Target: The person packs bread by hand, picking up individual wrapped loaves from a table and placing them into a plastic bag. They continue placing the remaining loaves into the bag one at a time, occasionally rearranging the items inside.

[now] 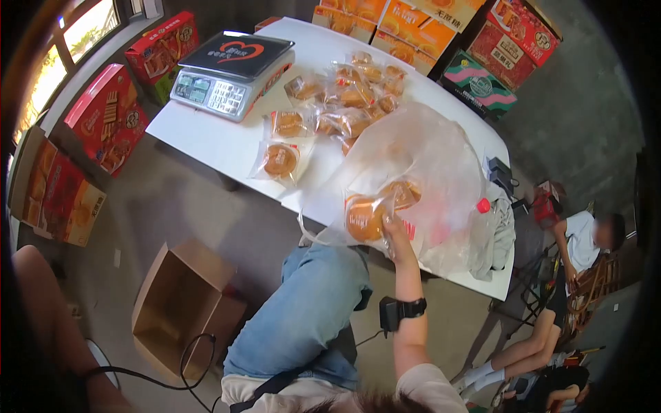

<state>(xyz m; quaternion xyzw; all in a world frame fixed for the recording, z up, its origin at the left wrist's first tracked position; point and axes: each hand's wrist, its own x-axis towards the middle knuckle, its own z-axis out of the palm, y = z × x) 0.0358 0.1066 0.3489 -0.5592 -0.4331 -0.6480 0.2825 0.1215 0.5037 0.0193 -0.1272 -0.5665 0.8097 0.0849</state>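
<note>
I have a wrapped bun (pixel 365 217) in the right hand (pixel 397 237), up by the near edge of the white table (pixel 220 144). The fingers grasp it from its right side; most of them are hidden behind the bun, so I cannot tell how each one bends. The forearm rises nearly straight from the white sleeve (pixel 430 389), elbow low, with a black wrist device (pixel 401 313) strapped around it. The left hand is out of my view, and I cannot tell what its fingers do.

Just behind the held bun I see a second bun (pixel 407 193), against a clear plastic bag (pixel 441 148) spread over the right half of the table. Beyond lies a loose heap of buns (pixel 351 95), two more sitting nearer the front. A scale (pixel 234 58) stands at the far left, and a bottle with a red cap (pixel 483 206) is near the right end. Below, I make out an open cardboard box (pixel 169 303) beside the jeans (pixel 299 303), and another person (pixel 584 234) off to the right.
</note>
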